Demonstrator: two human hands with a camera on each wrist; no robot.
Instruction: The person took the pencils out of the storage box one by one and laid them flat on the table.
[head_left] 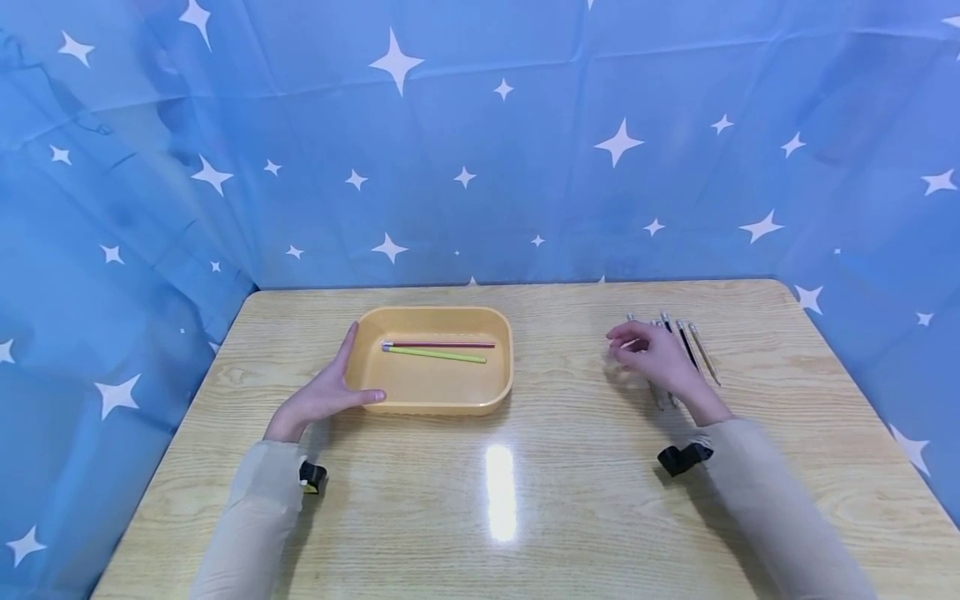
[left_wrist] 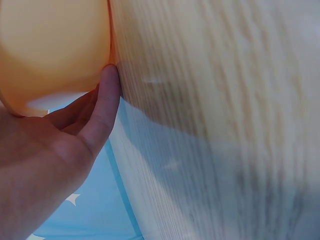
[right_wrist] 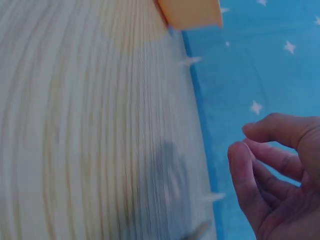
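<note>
A shallow orange plastic tray sits on the table's left half. In it lie a dark red pencil and a yellow-green pencil, close together. My left hand spreads around the tray's near left corner, thumb on the front rim and fingers along the left side. At the right, my right hand hovers over a loose row of pencils, its thumb and fingertips loosely bent toward each other with nothing between them. A tan pencil and a black pencil show beside it; other pencils are partly hidden beneath the hand.
The wood-grained table carries a bright light reflection near its middle. A blue curtain with white stars hangs behind the table and along its sides. Each wrist wears a small black device.
</note>
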